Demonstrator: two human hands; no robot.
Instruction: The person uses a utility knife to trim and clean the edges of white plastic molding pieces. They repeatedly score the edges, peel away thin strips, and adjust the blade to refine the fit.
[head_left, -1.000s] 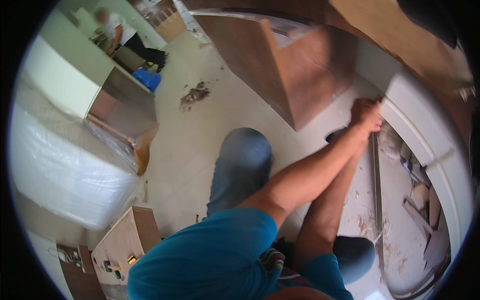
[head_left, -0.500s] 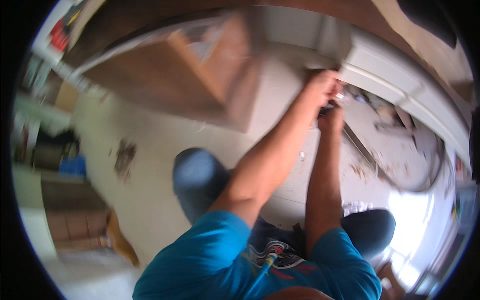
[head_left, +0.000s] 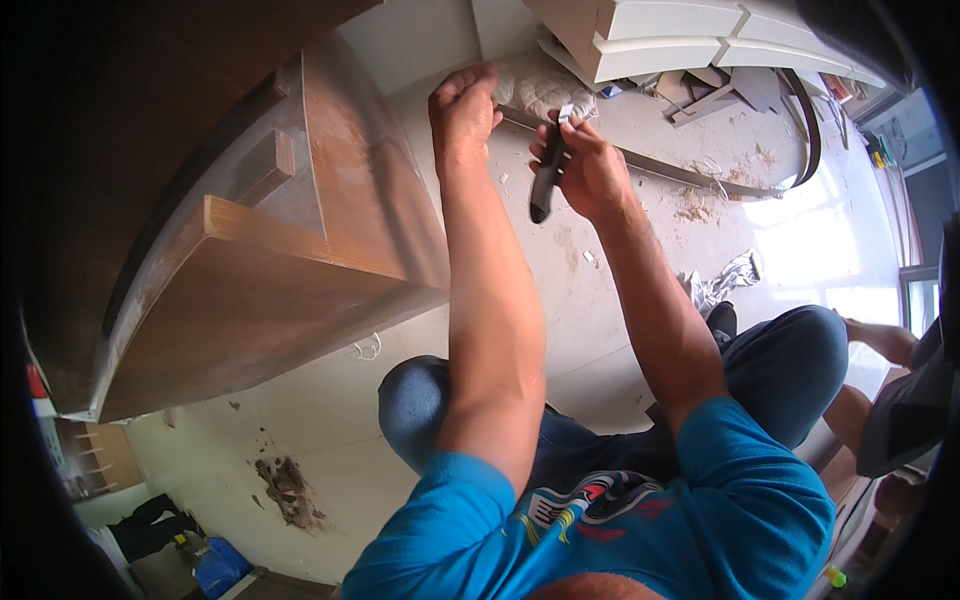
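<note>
I see a black-handled knife (head_left: 545, 180) gripped tight in my right hand (head_left: 590, 170), up over the dusty floor (head_left: 620, 290) near the white cabinet (head_left: 680, 30). My left hand (head_left: 462, 105) is a closed fist beside it, maybe pinching something I cannot make out. If the blade slips, I think it could cut those close fingers.

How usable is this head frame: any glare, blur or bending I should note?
Head view: sunlight washes out the floor at right, hiding detail there; the top left falls into deep shadow; fisheye bends the wooden cabinet edges near the rim. The left hand and the right hand, closed on a black-handled tool, are reasonably sharp.
</note>
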